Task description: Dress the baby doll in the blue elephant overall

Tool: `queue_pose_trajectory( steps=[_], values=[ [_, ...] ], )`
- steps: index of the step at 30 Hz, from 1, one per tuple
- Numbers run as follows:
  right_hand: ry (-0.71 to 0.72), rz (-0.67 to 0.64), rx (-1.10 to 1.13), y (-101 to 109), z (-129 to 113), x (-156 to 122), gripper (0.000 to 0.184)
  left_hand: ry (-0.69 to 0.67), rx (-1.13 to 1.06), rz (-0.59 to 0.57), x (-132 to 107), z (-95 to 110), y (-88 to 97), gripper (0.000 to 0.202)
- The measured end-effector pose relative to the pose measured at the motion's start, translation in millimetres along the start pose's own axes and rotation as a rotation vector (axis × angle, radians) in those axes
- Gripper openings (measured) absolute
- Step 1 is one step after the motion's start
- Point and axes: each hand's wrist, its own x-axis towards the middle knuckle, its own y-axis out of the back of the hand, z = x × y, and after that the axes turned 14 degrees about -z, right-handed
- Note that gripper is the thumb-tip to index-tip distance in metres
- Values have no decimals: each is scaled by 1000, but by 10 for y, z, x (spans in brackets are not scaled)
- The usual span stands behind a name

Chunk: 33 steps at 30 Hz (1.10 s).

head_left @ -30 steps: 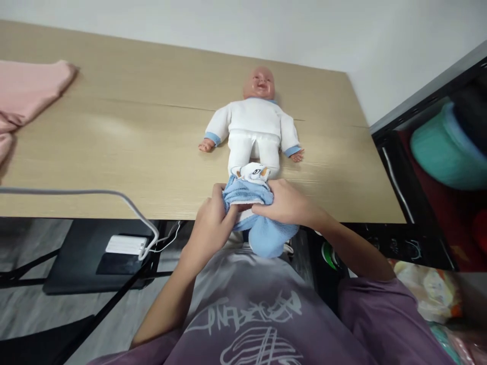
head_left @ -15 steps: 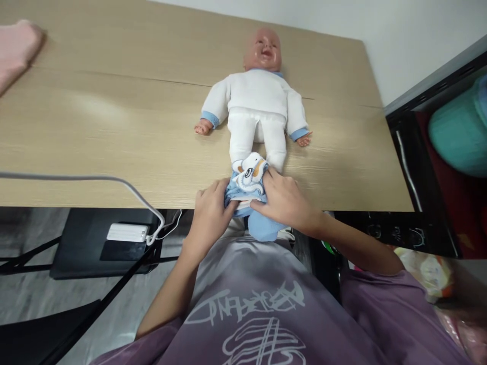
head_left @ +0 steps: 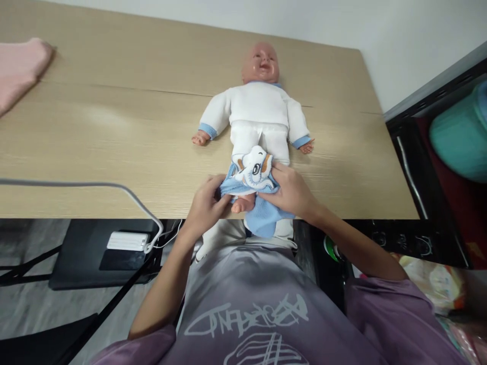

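Observation:
A baby doll (head_left: pixel 258 109) in a white top and white trousers lies face up on the wooden table (head_left: pixel 114 132), its feet toward me. Bunched over its lower legs is a pair of light blue trousers (head_left: pixel 251 182) with a cartoon animal patch. My left hand (head_left: pixel 205 203) grips the left edge of the blue fabric, fingers closed. My right hand (head_left: pixel 291 190) pinches the right side of it. One bare doll foot (head_left: pixel 243 204) pokes out below the fabric between my hands.
A pink garment (head_left: pixel 19 68) lies at the table's far left. A grey cable (head_left: pixel 95 187) runs along the front edge down to a white power adapter (head_left: pixel 127 241). A dark shelf with a teal bundle (head_left: pixel 460 137) stands at the right.
Both hands have pulled the blue trousers farther up the doll's legs. A bare doll foot now shows below the fabric.

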Motion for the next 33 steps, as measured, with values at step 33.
queue_pose_trajectory(
  steps=[33],
  values=[
    [-14, -310, 530, 752, 359, -60, 44, -319, 311, -576, 1262, 799, 793, 67]
  ],
)
